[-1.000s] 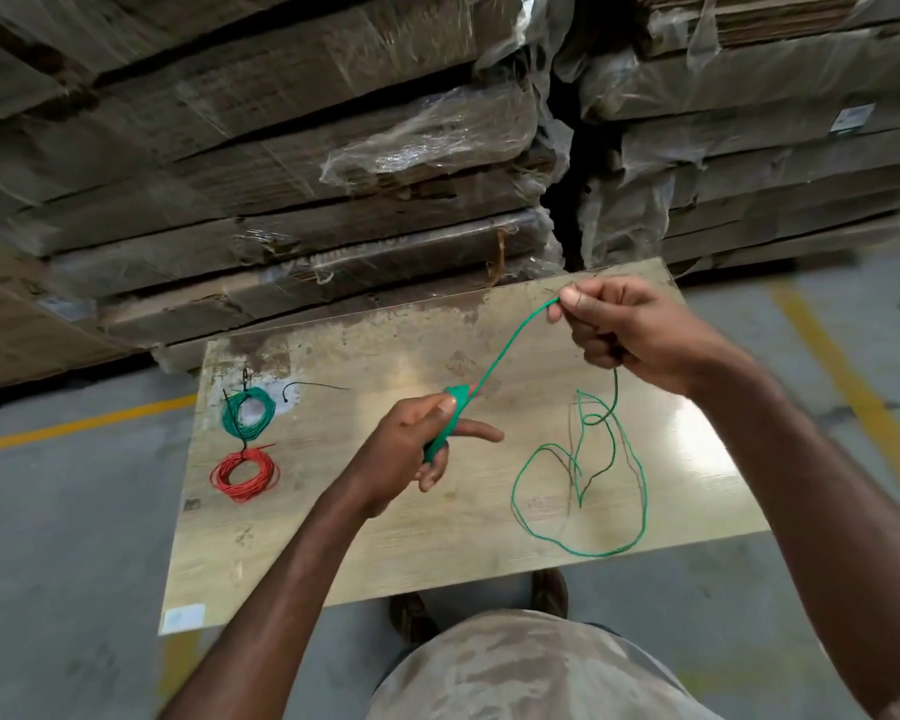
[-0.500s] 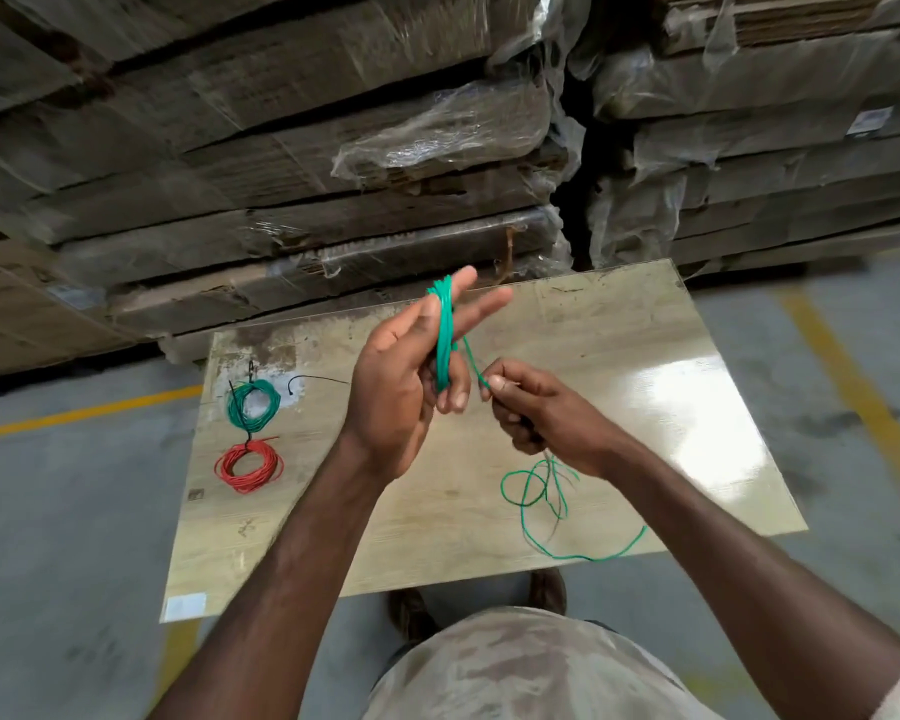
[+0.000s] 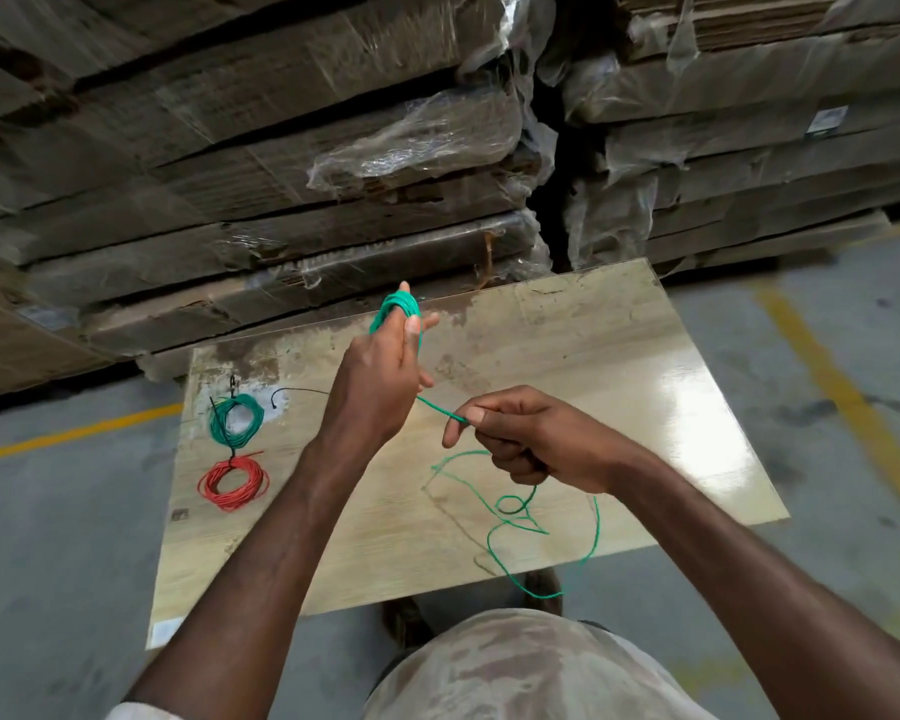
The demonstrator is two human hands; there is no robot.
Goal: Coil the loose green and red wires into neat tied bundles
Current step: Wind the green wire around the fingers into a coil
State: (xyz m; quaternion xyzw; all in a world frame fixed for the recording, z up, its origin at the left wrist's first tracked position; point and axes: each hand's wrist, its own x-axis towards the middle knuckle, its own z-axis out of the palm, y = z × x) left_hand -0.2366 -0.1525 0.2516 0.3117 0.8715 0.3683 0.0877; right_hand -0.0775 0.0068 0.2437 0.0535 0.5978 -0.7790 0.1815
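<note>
Finished bundles: two down! A coiled green bundle with a dark tie across it sits on the surface at about 9 o'clock, and a red bundle lies just below it, toward 8 o'clock.
Spare tie: a loose black tie waits just right of the green bundle.
Left hand: the left hand is raised near the centre, its fingers curled round a small green coil that sticks out at the top, 12 o'clock.
Right hand: the right hand pinches the green wire between thumb and forefinger, just right of the left hand; a taut stretch runs between the two.
Left to wind: slack loops trail at 5 o'clock, over the near edge of the surface.
Progress: by my read, past halfway. This third coil is partly wound, untied, with the tail yet to take up.
</note>
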